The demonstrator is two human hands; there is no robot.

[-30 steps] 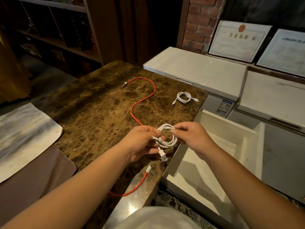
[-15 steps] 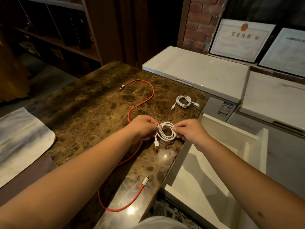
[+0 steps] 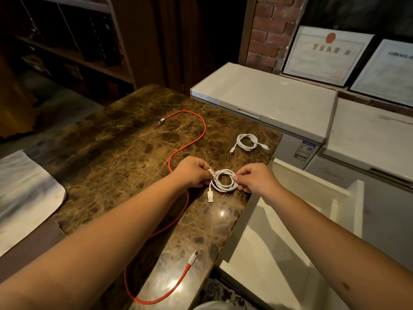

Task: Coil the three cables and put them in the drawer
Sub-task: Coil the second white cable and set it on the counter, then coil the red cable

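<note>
- From the head camera, the white coiled cable [image 3: 224, 183] sits low over the marble desk [image 3: 125, 157], near its right edge and just beside the open white drawer [image 3: 312, 193].
- It looks light and limp. The loops will likely spring apart if let go, so the crossing points on either side of the ring are the sensible places to hold. The USB plug [image 3: 210, 196] dangles free below and may snag.
- The left hand [image 3: 192, 172] pinches the coil's left side, fingers curled round the strands and one cable end by the thumb.
- The right hand [image 3: 254, 181] pinches the right side, fingertips [image 3: 237, 176] pressed together on the loops. The ring hangs stretched between both hands.
- A second white coil [image 3: 247, 142] rests further back on the desk, well apart from both hands.
- The red cable [image 3: 192, 139] lies uncoiled, snaking from the far end of the desk under the left forearm to the near edge. It looks rather stiffer, and I'd guess it needs wider loops.
</note>
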